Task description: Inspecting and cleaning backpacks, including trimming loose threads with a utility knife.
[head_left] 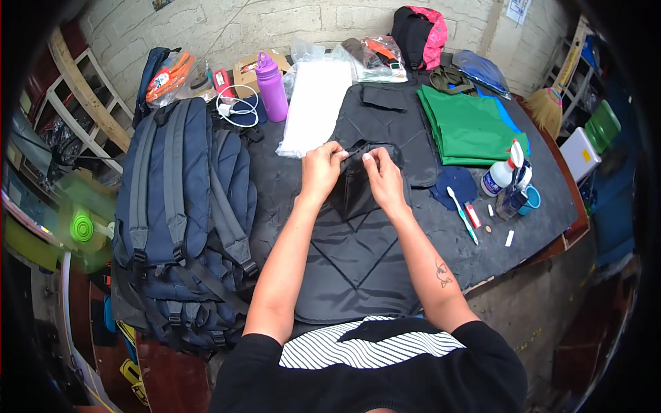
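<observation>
Both my hands meet over a piece of black fabric [354,189] at the middle of the table. Its upper edge is pinched between the fingers of my left hand [321,168], and my right hand [383,180] pinches the same edge a short way to the right. Between them the fabric hangs in folds. Under my forearms lies a black quilted panel [358,268] with diagonal stitching, reaching toward my body. Another black panel [406,127], with a small dark flap [384,98] on it, lies just beyond my hands.
Stacked dark blue backpacks [172,186] stand at left. Behind are a purple bottle [272,89], a white cable [237,107] and white sheets [317,103]. At right lie folded green fabric [468,131], a spray bottle [499,172], a toothbrush [463,215] and a blue cup [530,198].
</observation>
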`<act>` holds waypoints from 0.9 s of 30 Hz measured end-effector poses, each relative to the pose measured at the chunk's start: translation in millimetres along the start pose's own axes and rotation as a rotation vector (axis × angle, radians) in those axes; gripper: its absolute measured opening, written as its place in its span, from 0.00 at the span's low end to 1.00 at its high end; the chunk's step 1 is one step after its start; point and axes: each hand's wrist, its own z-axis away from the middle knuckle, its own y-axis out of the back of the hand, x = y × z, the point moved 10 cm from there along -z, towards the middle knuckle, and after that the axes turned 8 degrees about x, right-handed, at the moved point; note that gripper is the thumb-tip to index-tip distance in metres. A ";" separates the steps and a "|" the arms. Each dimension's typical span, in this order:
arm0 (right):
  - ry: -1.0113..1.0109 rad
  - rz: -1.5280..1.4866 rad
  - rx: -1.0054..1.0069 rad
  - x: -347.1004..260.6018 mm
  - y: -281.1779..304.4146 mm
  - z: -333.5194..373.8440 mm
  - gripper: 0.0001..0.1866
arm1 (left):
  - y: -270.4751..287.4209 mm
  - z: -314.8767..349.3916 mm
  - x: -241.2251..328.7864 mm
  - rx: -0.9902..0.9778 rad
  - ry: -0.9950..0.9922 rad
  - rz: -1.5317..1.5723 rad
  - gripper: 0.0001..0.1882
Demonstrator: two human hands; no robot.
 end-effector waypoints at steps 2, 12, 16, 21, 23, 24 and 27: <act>0.219 0.124 0.095 -31.0 12.4 2.5 0.15 | 4.4 1.8 2.8 0.038 0.055 -0.067 0.07; 0.504 0.479 0.131 -74.9 7.7 9.1 0.10 | 0.8 2.9 10.1 0.116 -0.043 0.012 0.06; 0.481 0.490 0.106 -67.8 3.9 6.2 0.09 | 1.6 3.4 4.3 0.097 -0.005 0.049 0.07; 0.340 0.003 0.233 -38.2 32.6 -26.3 0.14 | 4.9 1.6 1.0 0.078 0.138 0.300 0.07; 0.372 -0.096 0.139 -23.4 26.3 -45.1 0.18 | 4.4 -1.0 4.3 0.000 0.103 0.289 0.07; 0.369 -0.094 0.142 -17.3 28.1 -49.9 0.18 | 0.7 -2.2 7.5 -0.076 0.066 0.281 0.08; 0.163 -0.030 -0.047 -4.4 8.6 -59.9 0.16 | 8.2 -9.6 24.2 -0.142 -0.154 0.118 0.12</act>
